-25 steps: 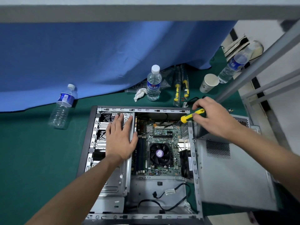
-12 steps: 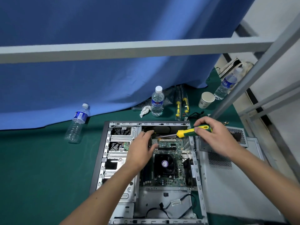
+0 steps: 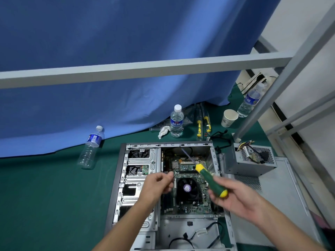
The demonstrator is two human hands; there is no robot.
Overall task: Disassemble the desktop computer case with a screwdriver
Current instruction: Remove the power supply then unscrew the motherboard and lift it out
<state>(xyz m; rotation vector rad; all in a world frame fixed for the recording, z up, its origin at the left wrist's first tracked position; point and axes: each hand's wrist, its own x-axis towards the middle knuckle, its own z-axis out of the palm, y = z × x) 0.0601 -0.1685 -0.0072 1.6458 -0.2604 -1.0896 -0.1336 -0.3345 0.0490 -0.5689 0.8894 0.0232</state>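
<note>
The open desktop case [image 3: 124,178] lies flat on the green mat, showing its motherboard [image 3: 190,167] and CPU fan [image 3: 186,188]. My right hand [image 3: 237,196] grips the green and yellow handle of the screwdriver [image 3: 211,179] above the board. The shaft points up and left towards the case's far wall, with the tip off the board. My left hand [image 3: 159,185] hovers over the drive cage, thumb and fingers pinched together. Anything between the fingertips is too small to see.
A loose power supply [image 3: 248,163] sits right of the case on the removed side panel [image 3: 282,205]. Behind stand a water bottle [image 3: 176,122], spare screwdrivers [image 3: 199,126], a paper cup [image 3: 228,117] and another bottle [image 3: 250,101]. A third bottle [image 3: 90,149] lies left. A grey bar [image 3: 145,69] crosses overhead.
My left hand pulled back from the board's top corner with its fingers pinched. My right hand drew the screwdriver back and swung it so the shaft points away. The view tilted upward.
</note>
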